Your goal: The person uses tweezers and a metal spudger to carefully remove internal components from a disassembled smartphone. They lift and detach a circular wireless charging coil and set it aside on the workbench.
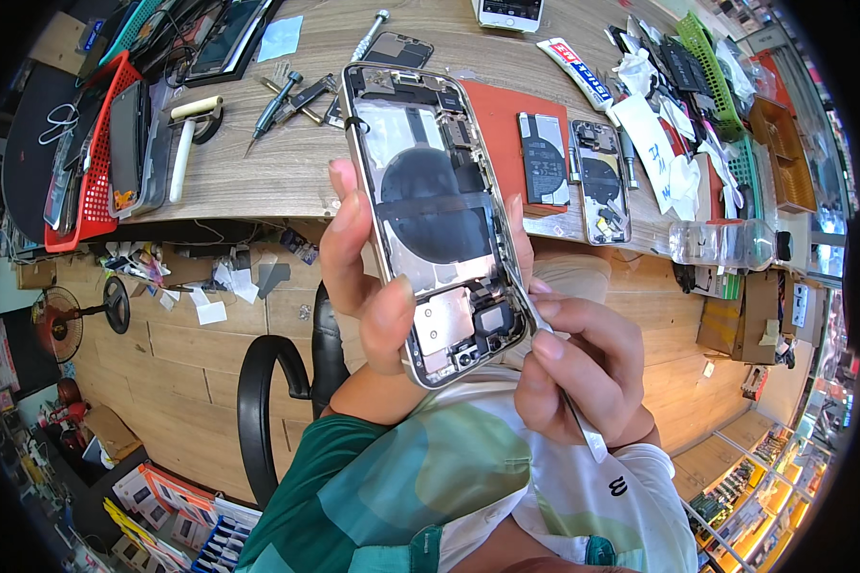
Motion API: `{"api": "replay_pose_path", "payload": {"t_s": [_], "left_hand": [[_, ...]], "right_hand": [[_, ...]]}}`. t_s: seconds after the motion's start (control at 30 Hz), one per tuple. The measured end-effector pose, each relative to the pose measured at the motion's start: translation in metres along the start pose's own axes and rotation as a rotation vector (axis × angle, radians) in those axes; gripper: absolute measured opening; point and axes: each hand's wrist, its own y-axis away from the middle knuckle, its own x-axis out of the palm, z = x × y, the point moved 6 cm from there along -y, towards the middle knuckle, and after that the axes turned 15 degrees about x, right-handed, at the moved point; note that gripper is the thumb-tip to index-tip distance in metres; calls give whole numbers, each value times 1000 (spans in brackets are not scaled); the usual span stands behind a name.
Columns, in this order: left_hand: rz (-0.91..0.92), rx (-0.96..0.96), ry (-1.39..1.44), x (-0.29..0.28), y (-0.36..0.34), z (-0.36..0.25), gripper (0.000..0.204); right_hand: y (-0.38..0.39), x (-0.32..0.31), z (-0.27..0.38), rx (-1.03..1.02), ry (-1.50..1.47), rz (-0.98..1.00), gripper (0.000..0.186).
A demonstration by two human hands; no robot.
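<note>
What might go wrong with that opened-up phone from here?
The thin tool in the right hand is at the phone's edge, near exposed innards; a slip might scratch them. The left hand holds the phone up, not resting on the desk, so a loose grip could let it drop.

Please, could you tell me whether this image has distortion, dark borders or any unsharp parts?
Head view: strong fisheye distortion, the front edge of the grey-brown wooden table curving; head view: black borders, heaviest at the corners; head view: the opened silver-framed phone fairly sharp, while the round orange-brown caged fan near the left rim looks softer.
</note>
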Motion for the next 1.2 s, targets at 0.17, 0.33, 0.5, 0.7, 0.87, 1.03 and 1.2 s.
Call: {"api": "replay_pose_path", "payload": {"t_s": [0.17,0.33,0.5,0.7,0.87,1.03,1.2], "left_hand": [[4,6,-74,-2,0,-1,100],[-6,47,-121,0,-3,2,94],[0,22,-121,0,-1,3,88],[93,-137,-221,-1,6,3,82],[139,-177,-248,-3,5,2,77],[32,-176,-216,1,4,-4,77],[26,-116,-193,3,5,-1,82]], "right_hand": [[3,2,-2,-11,1,3,34],[1,5,-3,-109,-19,-131,37],[4,8,-4,-130,-22,-144,35],[7,10,-5,-120,-30,-177,35],[9,11,-5,-119,-37,-197,37],[10,13,-5,-127,-30,-215,38],[6,8,0,-87,3,-168,39]]}}
